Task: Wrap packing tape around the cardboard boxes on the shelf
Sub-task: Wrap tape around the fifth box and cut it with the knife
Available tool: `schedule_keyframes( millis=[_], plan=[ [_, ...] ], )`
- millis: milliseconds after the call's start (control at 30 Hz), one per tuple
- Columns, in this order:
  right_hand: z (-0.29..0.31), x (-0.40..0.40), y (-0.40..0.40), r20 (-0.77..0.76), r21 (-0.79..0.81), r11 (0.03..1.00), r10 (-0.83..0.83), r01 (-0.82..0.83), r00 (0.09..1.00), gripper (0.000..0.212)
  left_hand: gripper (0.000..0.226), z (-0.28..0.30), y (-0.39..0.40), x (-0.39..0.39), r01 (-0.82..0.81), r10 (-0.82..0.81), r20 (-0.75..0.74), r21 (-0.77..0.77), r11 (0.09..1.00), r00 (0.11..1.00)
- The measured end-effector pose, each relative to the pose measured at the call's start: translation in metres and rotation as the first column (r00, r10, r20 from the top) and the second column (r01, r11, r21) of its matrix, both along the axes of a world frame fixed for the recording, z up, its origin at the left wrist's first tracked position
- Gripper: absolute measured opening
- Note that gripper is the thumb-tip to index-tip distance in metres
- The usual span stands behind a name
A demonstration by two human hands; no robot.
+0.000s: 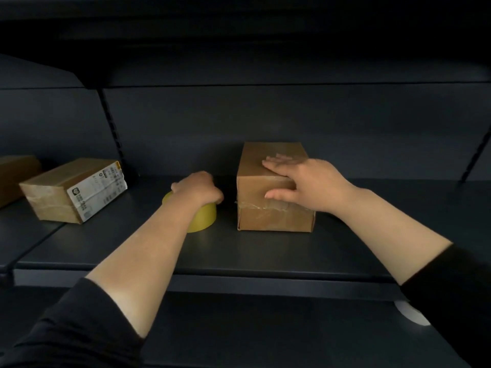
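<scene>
A plain cardboard box [273, 216] stands on the dark shelf [239, 251], right of centre, with clear tape across its front face. My right hand [305, 181] lies flat on its top, fingers straight, thumb down over the front edge. To the left of the box sits a yellow roll of packing tape [204, 217]. My left hand [198, 188] curls over the top of the roll and grips it. A second cardboard box [66, 192] with a white printed label lies further left on the shelf.
A third brown box [16, 176] is partly cut off at the far left edge. Slotted uprights [113, 128] run up the dark back panel. Another shelf hangs overhead. A lower shelf with a white round mark [411, 313] lies below.
</scene>
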State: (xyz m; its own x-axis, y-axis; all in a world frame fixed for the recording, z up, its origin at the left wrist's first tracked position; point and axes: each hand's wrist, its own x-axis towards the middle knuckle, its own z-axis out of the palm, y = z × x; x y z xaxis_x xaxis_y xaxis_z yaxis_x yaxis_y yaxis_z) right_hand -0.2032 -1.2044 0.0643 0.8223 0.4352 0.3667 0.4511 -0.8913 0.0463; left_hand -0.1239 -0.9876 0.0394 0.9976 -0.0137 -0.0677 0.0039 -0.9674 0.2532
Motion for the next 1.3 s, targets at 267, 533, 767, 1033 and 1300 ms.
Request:
schedule_keyframes(
  millis=[267, 533, 767, 1033, 1300],
  plan=[
    [-0.031, -0.067, -0.077, 0.229, 0.658, 0.746, -0.333, 0.107, 0.915, 0.039, 0.028, -0.013, 0.001, -0.058, 0.460, 0.153, 0.624, -0.699, 0.548, 0.766],
    [-0.070, -0.103, -0.121, -0.297, 0.161, 0.810, -0.505, 0.563, 0.811, 0.044, 0.064, -0.030, -0.039, -0.075, 0.372, -0.058, 0.369, -0.894, 0.248, 0.927],
    [-0.064, -0.054, -0.090, -0.341, 0.147, 0.693, -0.634, 0.705, 0.694, 0.042, 0.081, -0.043, -0.043, -0.066, 0.384, -0.086, 0.379, -0.854, 0.350, 0.922],
    [-0.069, 0.001, -0.074, -0.416, 0.096, 0.635, -0.674, 0.766, 0.611, 0.044, 0.076, -0.045, -0.042, -0.066, 0.393, -0.099, 0.383, -0.854, 0.341, 0.918],
    [-0.058, -0.033, -0.048, -0.117, 0.699, 0.611, -0.415, 0.372, 0.902, 0.045, 0.075, -0.049, -0.040, -0.068, 0.328, -0.056, 0.331, -0.872, 0.364, 0.942]
  ],
)
